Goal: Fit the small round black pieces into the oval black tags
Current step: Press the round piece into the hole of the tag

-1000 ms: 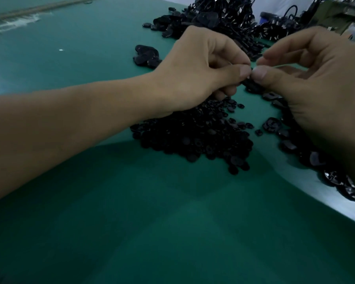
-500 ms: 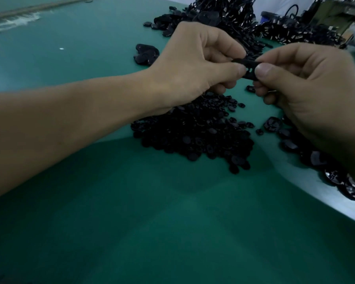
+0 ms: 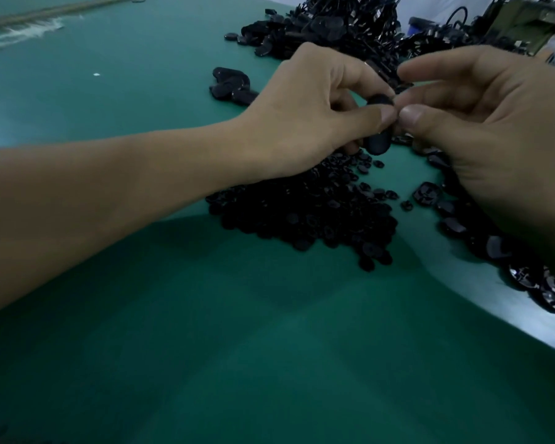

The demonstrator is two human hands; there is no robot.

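Green mat (image 3: 269, 363) fills the bottom of the frame, in shadow

Centre: loose pile of small round black pieces (image 3: 308, 213) on the mat, a few strays off its right edge

Right of that, a strip of oval tags (image 3: 494, 248) runs to the lower right edge, partly hidden under the right wrist

Just above the pile, both hands meet off the mat. Left hand (image 3: 305, 123), forearm in from the left edge, pinches the oval black tag (image 3: 377, 142) between thumb and curled fingers; the tag hangs roughly upright, lower end showing below the thumb. Right hand (image 3: 494, 133) comes in from the right, thumb tip against the left thumb, thumb and curled fingers closed on the tag's top edge. Cannot tell whether a round piece sits between the fingertips

Behind the left hand: small cluster of tags (image 3: 231, 86)

Top centre to top right: big heap of black tags (image 3: 334, 27) with cords
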